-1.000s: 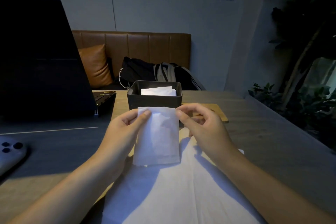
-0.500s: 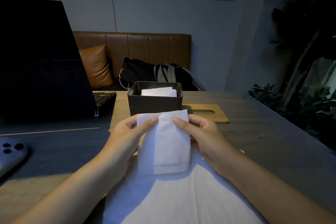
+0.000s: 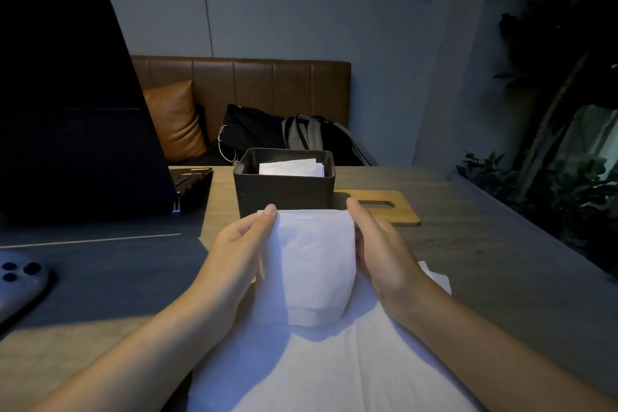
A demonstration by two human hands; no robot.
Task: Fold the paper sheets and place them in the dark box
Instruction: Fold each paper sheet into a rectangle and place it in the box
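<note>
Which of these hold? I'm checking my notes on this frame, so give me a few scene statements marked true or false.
1. Both hands hold the folded sheet, left hand and right hand at its sides. True.
2. The dark box is empty. False: white folded paper already sits inside.
3. A wooden lid with a slot lies right of the box. True.
4. The laptop stands right of the box. False: it is on the left.
</note>
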